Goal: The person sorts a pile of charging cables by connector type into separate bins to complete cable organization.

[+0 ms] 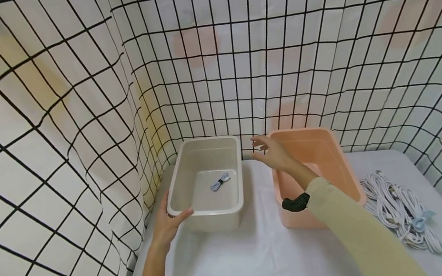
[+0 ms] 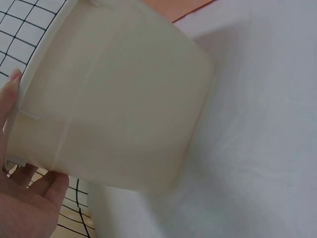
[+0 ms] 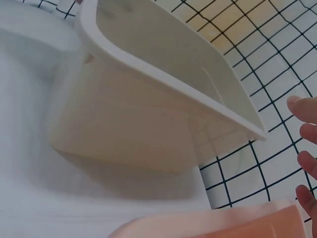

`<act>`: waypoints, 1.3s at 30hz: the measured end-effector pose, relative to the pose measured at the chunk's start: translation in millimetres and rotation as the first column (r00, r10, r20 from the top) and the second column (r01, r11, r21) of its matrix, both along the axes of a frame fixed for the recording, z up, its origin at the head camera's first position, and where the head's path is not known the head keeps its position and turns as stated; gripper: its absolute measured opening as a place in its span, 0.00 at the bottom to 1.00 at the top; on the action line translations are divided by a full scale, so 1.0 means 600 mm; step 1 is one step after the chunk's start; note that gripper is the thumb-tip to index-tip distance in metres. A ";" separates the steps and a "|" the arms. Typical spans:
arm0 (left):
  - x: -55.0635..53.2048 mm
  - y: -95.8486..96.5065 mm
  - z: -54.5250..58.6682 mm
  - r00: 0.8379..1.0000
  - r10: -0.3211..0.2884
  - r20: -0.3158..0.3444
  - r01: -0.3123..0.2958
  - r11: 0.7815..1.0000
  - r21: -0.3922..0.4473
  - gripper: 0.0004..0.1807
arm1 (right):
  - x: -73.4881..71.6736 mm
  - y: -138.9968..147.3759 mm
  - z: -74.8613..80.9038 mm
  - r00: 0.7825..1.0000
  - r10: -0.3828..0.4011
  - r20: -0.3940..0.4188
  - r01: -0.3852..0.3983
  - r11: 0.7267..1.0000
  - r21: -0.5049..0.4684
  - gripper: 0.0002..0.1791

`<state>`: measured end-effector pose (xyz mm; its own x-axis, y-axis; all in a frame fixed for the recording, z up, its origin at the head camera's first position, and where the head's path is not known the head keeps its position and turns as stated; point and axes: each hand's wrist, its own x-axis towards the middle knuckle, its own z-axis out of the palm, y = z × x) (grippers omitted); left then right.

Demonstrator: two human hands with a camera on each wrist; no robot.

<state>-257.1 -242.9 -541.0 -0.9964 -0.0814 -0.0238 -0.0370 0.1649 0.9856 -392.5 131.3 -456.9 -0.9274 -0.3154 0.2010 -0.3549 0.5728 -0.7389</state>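
Head view: on the left of the white-covered bench (image 1: 267, 265), a cream bin (image 1: 212, 223) is gripped at its near left corner by the left hand (image 1: 166, 224). The thumb is laid over the rim and the fingers are bent against the outside below it; the same hold is shown close up in the left wrist view. On the bin's floor, slightly right of the middle, a small cable bundle (image 1: 220, 183) is held together by a dark tie.

To the right, a peach bin (image 1: 299, 218) is placed, separated from the cream one by a strip of bench. Above the far part of that gap, the right hand (image 1: 274, 153) is raised, its thumb and fingers parted and loosely bent, while its forearm is extended across the peach bin. In the right wrist view, its fingertips are seen well apart from the cream rim.

Beyond the peach bin's right side, a heap of white cables (image 1: 388, 205) is laid, with a pale blue tie (image 1: 421, 222) wrapped around its near part. The bench is bordered by black netting (image 1: 236, 51).
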 end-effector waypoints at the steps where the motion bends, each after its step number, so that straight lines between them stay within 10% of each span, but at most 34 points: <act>1: 0.000 0.000 -0.001 1.000 0.002 0.001 -0.002 1.000 -0.002 0.60 | 0.001 0.002 -0.003 1.000 0.007 -0.004 -0.007 1.000 -0.005 0.33; 39: 0.001 -0.001 -0.002 1.000 -0.002 0.013 0.003 1.000 -0.031 0.61 | 0.060 0.105 -0.031 1.000 -0.006 -0.018 0.005 0.998 -0.057 0.34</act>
<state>-256.7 -243.8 -542.4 -0.9962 -0.0797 -0.0339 -0.0490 0.1952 0.9795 -356.4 194.2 -475.2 -0.9250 -0.2982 0.2353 -0.3658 0.5322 -0.7635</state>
